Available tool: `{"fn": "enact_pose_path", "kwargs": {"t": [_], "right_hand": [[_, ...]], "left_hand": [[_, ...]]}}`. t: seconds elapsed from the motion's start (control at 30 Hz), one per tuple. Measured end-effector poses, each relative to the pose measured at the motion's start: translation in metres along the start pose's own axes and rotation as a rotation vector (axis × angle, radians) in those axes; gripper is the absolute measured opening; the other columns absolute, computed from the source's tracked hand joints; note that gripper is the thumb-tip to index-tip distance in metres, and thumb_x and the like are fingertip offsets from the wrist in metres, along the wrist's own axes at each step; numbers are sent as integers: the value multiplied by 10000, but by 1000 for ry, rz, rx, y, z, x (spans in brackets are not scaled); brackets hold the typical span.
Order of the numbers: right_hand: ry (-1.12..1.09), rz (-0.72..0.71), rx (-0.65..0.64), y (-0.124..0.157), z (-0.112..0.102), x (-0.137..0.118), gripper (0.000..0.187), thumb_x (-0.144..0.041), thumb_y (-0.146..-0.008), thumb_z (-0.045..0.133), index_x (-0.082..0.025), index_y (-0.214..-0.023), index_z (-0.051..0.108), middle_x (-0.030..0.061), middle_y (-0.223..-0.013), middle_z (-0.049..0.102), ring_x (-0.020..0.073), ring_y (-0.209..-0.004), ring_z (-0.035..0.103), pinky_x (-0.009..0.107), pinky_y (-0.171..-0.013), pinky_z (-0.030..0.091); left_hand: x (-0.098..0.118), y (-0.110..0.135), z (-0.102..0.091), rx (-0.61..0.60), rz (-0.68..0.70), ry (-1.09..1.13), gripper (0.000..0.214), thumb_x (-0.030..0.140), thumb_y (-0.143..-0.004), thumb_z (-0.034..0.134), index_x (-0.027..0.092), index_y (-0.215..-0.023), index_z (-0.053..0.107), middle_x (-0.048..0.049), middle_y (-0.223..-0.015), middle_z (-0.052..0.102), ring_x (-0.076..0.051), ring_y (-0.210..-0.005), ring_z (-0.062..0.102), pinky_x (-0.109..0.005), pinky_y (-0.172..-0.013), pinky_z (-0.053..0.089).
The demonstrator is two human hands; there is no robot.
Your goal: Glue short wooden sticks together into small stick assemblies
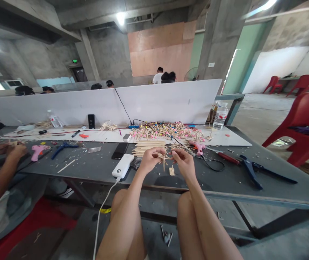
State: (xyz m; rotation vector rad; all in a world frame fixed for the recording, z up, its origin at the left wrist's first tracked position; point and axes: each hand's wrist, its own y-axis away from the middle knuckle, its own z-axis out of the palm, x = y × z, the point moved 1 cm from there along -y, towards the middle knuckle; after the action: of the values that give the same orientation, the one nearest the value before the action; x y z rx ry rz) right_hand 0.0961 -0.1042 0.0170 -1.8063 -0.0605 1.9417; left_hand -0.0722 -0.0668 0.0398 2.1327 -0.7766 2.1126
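Wooden stick assembly (164, 164) is pinched in the left hand (153, 159) above the table (219, 178), presumably raised to keep its joints visible; whether the right hand (183, 160), fingers curled beside it, grips anything, I cannot tell. Parallel sticks (146, 148) lie just behind, likely for easy picking. White power bank (123, 166) limits leftward room; bare surface opens rightward, before the blue-handled tool (249, 172).

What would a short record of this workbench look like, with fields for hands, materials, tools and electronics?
Left hand: holds small wooden sticks
Right hand: close beside them, contact unclear
Materials: row of sticks behind the left hand; heap of sticks with coloured bits farther back
Tools to the right: pink glue gun, blue-handled tool
Electronics to the left: black phone, white device with cable
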Motion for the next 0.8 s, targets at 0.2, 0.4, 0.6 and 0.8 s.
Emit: {"fn": "enact_pose_path", "kwargs": {"t": [0.2,0.4,0.6,0.8], "right_hand": [[63,-18,-45,0,2,4,449,-581,-788,716,-173,-969,760,82,-810,757,214,-661,678,306,-551,527],[82,-46,-66,1,2,8,383,-493,-809,714,-169,-1005,768,64,-774,741,188,-646,645,294,-560,520],[44,-52,-76,3,3,4,352,-444,-752,763,-174,-977,775,76,-842,763,198,-684,662,300,-590,518],[49,-25,-107,5,5,2,369,-467,-746,763,-175,-970,790,89,-832,768,211,-678,674,301,-566,508]], "left_hand": [[-2,-1,0,-29,-39,37,338,111,-659,691,151,-993,721,-48,-828,731,-150,-716,680,-252,-676,541],[-7,-1,0,-62,-34,14,414,97,-667,682,158,-1075,704,-67,-871,752,-168,-768,705,-247,-687,535],[-7,-1,0,-39,-21,-13,451,60,-645,678,153,-1087,695,-64,-883,752,-173,-777,706,-246,-683,524],[-5,-1,0,-59,-7,-16,470,55,-655,669,154,-1114,685,-55,-874,748,-165,-766,703,-241,-686,513]]}}
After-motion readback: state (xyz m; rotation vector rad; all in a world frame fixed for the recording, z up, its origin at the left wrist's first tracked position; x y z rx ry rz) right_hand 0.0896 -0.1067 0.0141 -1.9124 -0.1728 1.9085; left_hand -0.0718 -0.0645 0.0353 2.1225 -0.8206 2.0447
